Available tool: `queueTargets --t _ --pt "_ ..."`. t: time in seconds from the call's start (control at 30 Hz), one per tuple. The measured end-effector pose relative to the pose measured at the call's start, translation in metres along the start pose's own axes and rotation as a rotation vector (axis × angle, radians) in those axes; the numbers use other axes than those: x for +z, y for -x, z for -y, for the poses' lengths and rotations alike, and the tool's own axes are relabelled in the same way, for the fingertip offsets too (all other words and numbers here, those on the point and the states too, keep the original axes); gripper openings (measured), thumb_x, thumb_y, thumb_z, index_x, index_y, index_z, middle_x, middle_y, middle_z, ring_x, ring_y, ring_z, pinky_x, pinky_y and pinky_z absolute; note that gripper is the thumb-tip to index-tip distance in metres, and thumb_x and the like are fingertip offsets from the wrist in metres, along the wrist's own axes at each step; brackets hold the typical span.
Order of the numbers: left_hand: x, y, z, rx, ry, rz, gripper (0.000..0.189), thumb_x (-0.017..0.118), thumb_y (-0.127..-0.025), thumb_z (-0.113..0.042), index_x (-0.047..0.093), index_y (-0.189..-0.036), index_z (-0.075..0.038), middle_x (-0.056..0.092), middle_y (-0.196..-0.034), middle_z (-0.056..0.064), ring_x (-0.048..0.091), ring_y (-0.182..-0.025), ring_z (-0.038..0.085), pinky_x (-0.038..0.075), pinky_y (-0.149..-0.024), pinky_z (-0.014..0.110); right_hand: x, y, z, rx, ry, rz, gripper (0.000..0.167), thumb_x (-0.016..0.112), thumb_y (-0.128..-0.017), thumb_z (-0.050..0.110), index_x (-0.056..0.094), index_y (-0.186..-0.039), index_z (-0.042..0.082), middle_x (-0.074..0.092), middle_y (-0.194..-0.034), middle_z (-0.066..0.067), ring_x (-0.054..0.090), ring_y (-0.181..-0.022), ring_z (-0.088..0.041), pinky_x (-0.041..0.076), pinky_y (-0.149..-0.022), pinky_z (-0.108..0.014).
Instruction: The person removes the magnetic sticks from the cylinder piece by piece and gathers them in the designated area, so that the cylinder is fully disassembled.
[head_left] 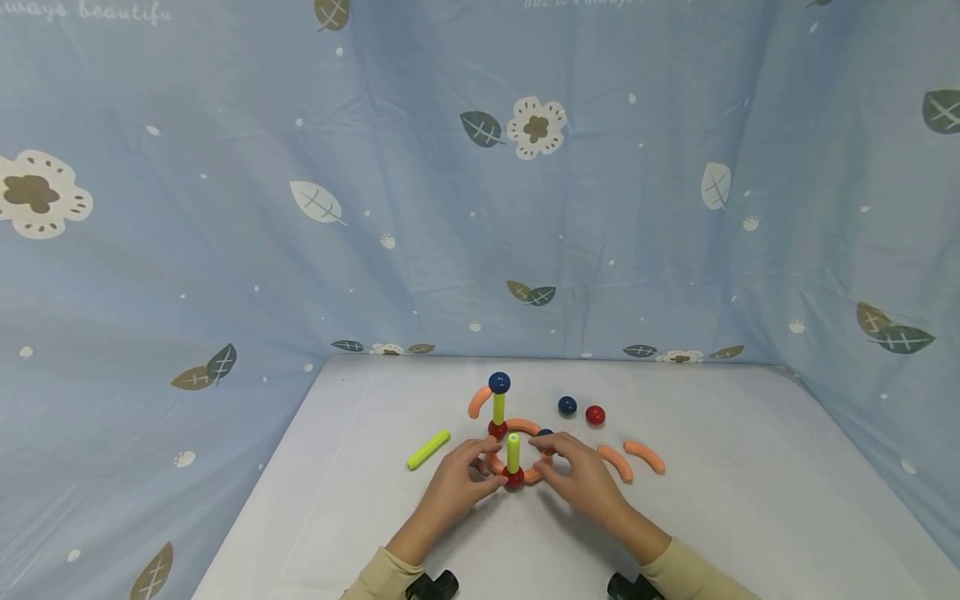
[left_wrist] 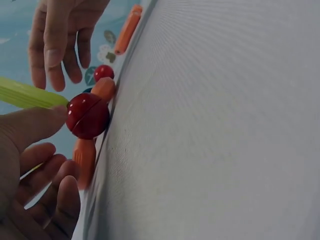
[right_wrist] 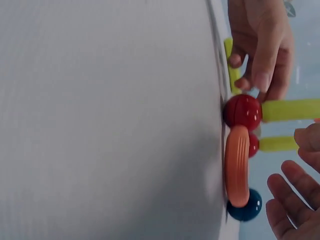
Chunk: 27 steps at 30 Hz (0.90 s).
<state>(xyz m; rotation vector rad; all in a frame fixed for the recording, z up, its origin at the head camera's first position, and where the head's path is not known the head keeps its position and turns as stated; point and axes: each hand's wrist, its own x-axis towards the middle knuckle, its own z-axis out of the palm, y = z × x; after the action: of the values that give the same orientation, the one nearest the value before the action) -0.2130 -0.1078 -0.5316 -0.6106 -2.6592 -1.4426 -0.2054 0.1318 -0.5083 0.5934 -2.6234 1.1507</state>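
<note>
Several curved orange sticks point(head_left: 522, 425) form a ring with balls at the joints, lying on the white table. At its front, a red ball point(head_left: 513, 478) bears an upright yellow-green rod point(head_left: 513, 450). A second yellow-green rod point(head_left: 498, 408) rises from the rear red ball point(head_left: 497, 430), topped by a dark blue ball point(head_left: 499, 382). My left hand point(head_left: 457, 483) is at the ring's left, its thumb beside the front red ball and rod base, fingers loosely bent. To the right, my right hand point(head_left: 585, 482) hovers with relaxed fingers near another blue ball point(right_wrist: 244, 205), gripping nothing.
A loose yellow-green rod point(head_left: 428, 450) lies left of the ring. One curved orange stick point(head_left: 478, 403) is behind it. Farther right are a blue ball point(head_left: 567, 406), a red ball point(head_left: 595, 415) and two curved orange sticks point(head_left: 616, 463). A patterned blue curtain point(head_left: 420, 250) stands behind the table.
</note>
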Motion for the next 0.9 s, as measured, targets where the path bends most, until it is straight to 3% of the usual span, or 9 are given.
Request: queueTargets --t 0.17,0.33,0.5,0.9 --pt "0.004 -0.001 0.002 0.021 0.018 0.009 0.041 0.083 -0.087 -0.018 0.069 -0.124 -0.009 0.066 -0.120 0.003 0.065 -0.087 0.014 0.057 -0.077 0.025 0.007 -0.001 0.007 0.017 -0.081 0.027 0.033 0.078 -0.090 0.014 0.070 -0.122 0.018 0.070 -0.114 0.006 0.067 -0.096 -0.014 0.059 -0.084 -0.038" --pt "0.007 -0.002 0.001 -0.007 0.012 0.026 0.033 0.083 -0.087 -0.020 0.071 -0.116 -0.014 0.066 -0.118 -0.001 0.065 -0.087 0.010 0.057 -0.076 0.024 0.013 -0.002 0.013 0.023 -0.140 0.043 0.032 0.078 -0.091 0.016 0.069 -0.122 0.014 0.072 -0.112 0.001 0.070 -0.098 -0.019 0.059 -0.081 -0.033" --pt "0.008 -0.003 0.000 -0.028 -0.023 0.024 0.028 0.084 -0.086 -0.021 0.073 -0.111 -0.015 0.066 -0.115 -0.003 0.063 -0.087 0.008 0.056 -0.075 0.023 0.017 -0.004 0.014 0.017 -0.151 0.045 0.030 0.077 -0.092 0.017 0.069 -0.121 0.015 0.072 -0.108 0.004 0.070 -0.099 -0.019 0.059 -0.082 -0.031" --pt "0.010 -0.002 0.000 -0.005 -0.046 0.010 0.020 0.083 -0.087 -0.020 0.075 -0.105 -0.017 0.068 -0.111 -0.006 0.063 -0.086 0.005 0.056 -0.075 0.022 0.023 -0.005 0.014 0.043 -0.188 0.078 0.024 0.075 -0.094 0.017 0.068 -0.117 0.017 0.073 -0.106 0.005 0.071 -0.099 -0.015 0.057 -0.083 -0.023"
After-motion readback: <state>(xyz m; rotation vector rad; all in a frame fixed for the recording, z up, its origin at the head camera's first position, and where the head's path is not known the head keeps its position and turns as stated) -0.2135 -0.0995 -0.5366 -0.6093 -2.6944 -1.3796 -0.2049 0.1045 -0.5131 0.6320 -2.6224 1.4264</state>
